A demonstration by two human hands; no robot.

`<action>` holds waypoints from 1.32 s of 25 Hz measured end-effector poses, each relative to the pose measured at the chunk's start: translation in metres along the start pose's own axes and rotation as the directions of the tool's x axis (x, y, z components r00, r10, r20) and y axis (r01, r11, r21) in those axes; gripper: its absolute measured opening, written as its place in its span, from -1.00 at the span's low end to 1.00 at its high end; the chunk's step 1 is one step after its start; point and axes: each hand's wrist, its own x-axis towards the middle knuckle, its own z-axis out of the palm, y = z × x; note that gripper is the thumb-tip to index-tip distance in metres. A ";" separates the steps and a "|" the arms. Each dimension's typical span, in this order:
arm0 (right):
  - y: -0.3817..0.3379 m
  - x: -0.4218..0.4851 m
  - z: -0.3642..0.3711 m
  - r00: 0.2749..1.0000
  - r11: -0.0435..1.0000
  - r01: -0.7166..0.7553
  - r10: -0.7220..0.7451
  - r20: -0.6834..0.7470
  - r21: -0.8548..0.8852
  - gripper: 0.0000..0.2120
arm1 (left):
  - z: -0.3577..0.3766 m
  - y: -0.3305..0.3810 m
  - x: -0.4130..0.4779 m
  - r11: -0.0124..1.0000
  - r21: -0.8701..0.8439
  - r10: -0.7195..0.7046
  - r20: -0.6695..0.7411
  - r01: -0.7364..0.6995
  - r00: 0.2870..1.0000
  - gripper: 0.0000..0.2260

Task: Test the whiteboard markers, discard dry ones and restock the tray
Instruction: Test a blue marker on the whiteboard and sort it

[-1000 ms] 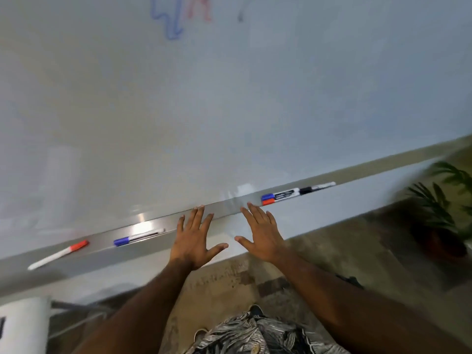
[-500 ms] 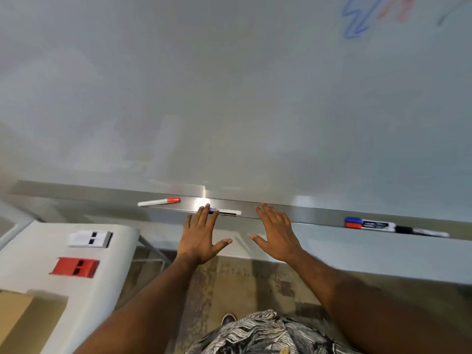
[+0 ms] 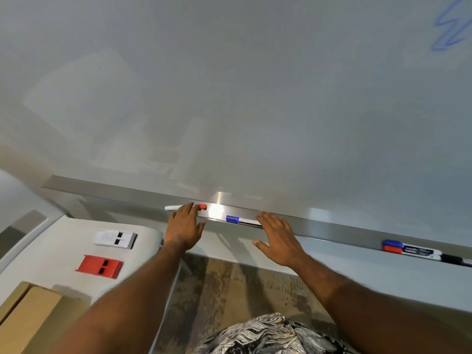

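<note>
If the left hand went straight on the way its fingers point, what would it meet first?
Most likely the red-capped marker on the tray: the left hand has straight fingertips overlapping its barrel in this view, though I cannot tell whether they touch. Beyond it is the whiteboard.

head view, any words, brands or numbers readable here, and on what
No text can be read.
Label on the paired markers: white print, too blurred.
Blue scribble on the whiteboard: a zigzag, no letters.
White box, red box: black marks only.
</note>
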 end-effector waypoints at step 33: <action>-0.056 0.088 -0.004 0.997 0.986 -0.035 0.046 -0.066 0.162 -0.75 | 0.014 0.030 0.037 0.596 -0.803 -0.028 -0.048 -0.022 0.998 -0.72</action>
